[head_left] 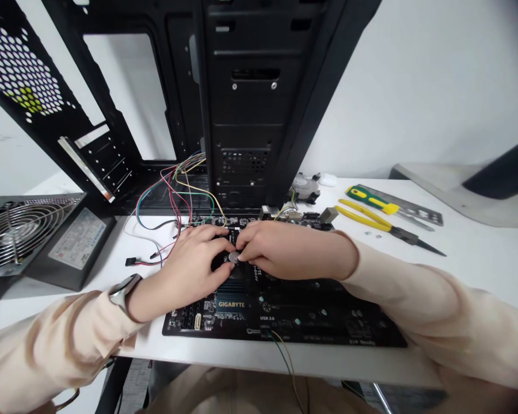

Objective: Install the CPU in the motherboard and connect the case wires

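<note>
The right hand (285, 250) is nearly closed, its fingertips pinching a silver coin cell (234, 257) seated on the Gigabyte motherboard (302, 322). The left hand (190, 264) is curled, its fingertips (227, 244) at the cell; any grip cannot be determined. Multicoloured wires (176, 190) lie beyond the hands, and yellow long-nose pliers (362, 215) rest to the right of the board.

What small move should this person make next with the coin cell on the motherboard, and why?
Probably press the silver coin cell evenly down with one fingertip, then lift away to check it sits flat. The fingertips of the left hand and right hand meet over it on the Gigabyte motherboard, hiding most of it, so its seating cannot be told.
</note>
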`<state>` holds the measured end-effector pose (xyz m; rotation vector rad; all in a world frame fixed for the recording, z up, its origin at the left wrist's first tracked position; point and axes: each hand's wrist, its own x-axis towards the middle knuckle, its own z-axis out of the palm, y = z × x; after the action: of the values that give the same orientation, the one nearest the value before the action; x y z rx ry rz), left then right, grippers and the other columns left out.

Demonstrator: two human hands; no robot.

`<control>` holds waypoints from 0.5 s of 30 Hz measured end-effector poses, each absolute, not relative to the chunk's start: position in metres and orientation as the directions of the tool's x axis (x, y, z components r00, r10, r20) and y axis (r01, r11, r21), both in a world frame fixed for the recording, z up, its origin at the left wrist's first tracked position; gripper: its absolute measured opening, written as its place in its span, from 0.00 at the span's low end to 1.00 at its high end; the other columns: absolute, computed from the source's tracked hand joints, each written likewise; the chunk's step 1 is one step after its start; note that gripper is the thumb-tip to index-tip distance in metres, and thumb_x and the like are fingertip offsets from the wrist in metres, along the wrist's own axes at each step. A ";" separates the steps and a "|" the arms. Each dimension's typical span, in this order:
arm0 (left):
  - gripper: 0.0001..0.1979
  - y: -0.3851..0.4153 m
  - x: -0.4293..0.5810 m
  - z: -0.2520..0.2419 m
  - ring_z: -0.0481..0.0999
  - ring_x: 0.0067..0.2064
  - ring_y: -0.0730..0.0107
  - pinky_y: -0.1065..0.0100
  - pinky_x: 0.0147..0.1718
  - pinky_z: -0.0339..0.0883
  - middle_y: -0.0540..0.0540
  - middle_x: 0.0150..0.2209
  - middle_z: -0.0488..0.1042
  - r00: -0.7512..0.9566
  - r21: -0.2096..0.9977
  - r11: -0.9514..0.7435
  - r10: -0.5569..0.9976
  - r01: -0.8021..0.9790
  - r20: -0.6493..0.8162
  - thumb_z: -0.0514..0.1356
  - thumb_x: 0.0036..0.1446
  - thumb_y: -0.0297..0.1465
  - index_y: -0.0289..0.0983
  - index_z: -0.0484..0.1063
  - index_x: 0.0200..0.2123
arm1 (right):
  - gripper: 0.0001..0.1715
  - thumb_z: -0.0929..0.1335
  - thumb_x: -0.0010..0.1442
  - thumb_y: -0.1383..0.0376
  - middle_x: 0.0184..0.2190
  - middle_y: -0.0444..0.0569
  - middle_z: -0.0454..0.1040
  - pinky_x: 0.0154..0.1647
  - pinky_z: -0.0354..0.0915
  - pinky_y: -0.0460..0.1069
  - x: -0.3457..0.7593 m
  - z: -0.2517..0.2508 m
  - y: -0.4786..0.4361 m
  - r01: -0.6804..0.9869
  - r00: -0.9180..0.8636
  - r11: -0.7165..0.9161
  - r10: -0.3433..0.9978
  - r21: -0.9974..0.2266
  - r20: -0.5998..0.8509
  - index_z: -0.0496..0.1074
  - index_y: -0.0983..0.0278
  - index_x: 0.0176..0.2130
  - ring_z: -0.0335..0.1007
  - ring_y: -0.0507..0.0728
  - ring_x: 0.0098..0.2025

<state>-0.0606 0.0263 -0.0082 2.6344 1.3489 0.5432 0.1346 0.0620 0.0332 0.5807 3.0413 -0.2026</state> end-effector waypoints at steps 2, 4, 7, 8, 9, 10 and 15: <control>0.09 0.027 -0.060 -0.007 0.70 0.54 0.50 0.45 0.51 0.62 0.40 0.52 0.72 0.546 0.265 -0.601 0.797 0.754 0.257 0.59 0.56 0.31 0.38 0.76 0.40 | 0.14 0.65 0.58 0.75 0.40 0.52 0.78 0.49 0.66 0.53 0.135 0.034 0.063 0.365 -0.931 0.921 0.362 -0.140 -0.048 0.79 0.64 0.37 0.72 0.57 0.46; 0.08 0.027 -0.060 -0.006 0.70 0.53 0.50 0.45 0.51 0.63 0.41 0.52 0.72 0.556 0.258 -0.610 0.791 0.749 0.256 0.59 0.57 0.31 0.38 0.75 0.40 | 0.14 0.65 0.58 0.75 0.40 0.51 0.79 0.50 0.66 0.52 0.136 0.036 0.064 0.366 -0.931 0.914 0.362 -0.175 -0.051 0.79 0.64 0.37 0.73 0.57 0.46; 0.07 0.027 -0.060 -0.005 0.72 0.51 0.51 0.46 0.49 0.65 0.41 0.50 0.73 0.571 0.249 -0.623 0.781 0.742 0.253 0.59 0.58 0.30 0.38 0.75 0.40 | 0.15 0.65 0.58 0.75 0.40 0.50 0.79 0.51 0.66 0.52 0.137 0.041 0.066 0.381 -0.924 0.891 0.373 -0.246 -0.080 0.79 0.64 0.40 0.73 0.56 0.46; 0.07 0.028 -0.060 -0.006 0.72 0.51 0.52 0.47 0.49 0.65 0.42 0.49 0.74 0.575 0.247 -0.627 0.778 0.739 0.253 0.59 0.58 0.30 0.38 0.75 0.40 | 0.16 0.65 0.58 0.75 0.41 0.50 0.79 0.51 0.66 0.51 0.137 0.043 0.066 0.391 -0.920 0.882 0.380 -0.263 -0.094 0.79 0.64 0.41 0.73 0.56 0.46; 0.07 0.028 -0.060 -0.006 0.73 0.50 0.52 0.47 0.49 0.65 0.42 0.49 0.74 0.580 0.245 -0.631 0.775 0.736 0.253 0.60 0.58 0.29 0.38 0.75 0.40 | 0.16 0.65 0.58 0.76 0.41 0.50 0.79 0.52 0.65 0.51 0.137 0.045 0.066 0.403 -0.915 0.874 0.388 -0.271 -0.109 0.79 0.65 0.41 0.73 0.56 0.46; 0.07 0.029 -0.060 -0.006 0.73 0.50 0.52 0.48 0.49 0.66 0.42 0.48 0.74 0.584 0.243 -0.635 0.771 0.733 0.253 0.60 0.58 0.29 0.38 0.75 0.40 | 0.16 0.64 0.58 0.76 0.41 0.50 0.79 0.52 0.65 0.52 0.137 0.046 0.066 0.413 -0.911 0.869 0.394 -0.274 -0.122 0.78 0.65 0.42 0.73 0.56 0.47; 0.06 0.031 -0.062 -0.007 0.74 0.48 0.53 0.48 0.48 0.67 0.41 0.46 0.75 0.602 0.232 -0.650 0.759 0.724 0.248 0.59 0.60 0.30 0.37 0.75 0.39 | 0.16 0.66 0.59 0.75 0.44 0.52 0.78 0.55 0.64 0.53 0.136 0.047 0.064 0.416 -0.909 0.870 0.387 -0.265 -0.156 0.77 0.66 0.46 0.72 0.58 0.49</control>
<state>-0.0619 0.0307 -0.0073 2.7142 1.2605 0.4974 0.1359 0.0643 0.0467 0.6334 2.9431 -0.4502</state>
